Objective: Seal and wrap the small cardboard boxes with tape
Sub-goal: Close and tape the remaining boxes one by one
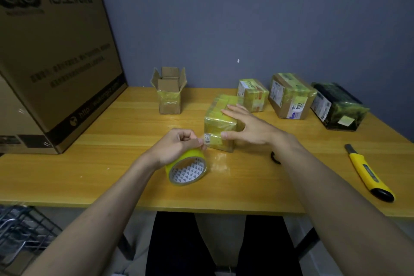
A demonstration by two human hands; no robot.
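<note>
A small cardboard box wrapped in yellowish tape [218, 122] lies in the middle of the wooden table [112, 163]. My right hand [248, 126] rests on it with straight fingers over its top and the thumb pressing its near side. Just left of the box, my left hand [179, 144] grips a yellow tape roll [187, 169] that stands on the table. A short strip of tape runs from the roll to the box's near left corner.
An open-topped small box [169, 94] stands at the back. Three wrapped parcels [253, 94], [291, 96], [338, 105] line the back right. A yellow utility knife [367, 172] lies at the right edge. A big carton [51, 51] fills the left side. A wire rack [24, 231] sits below left.
</note>
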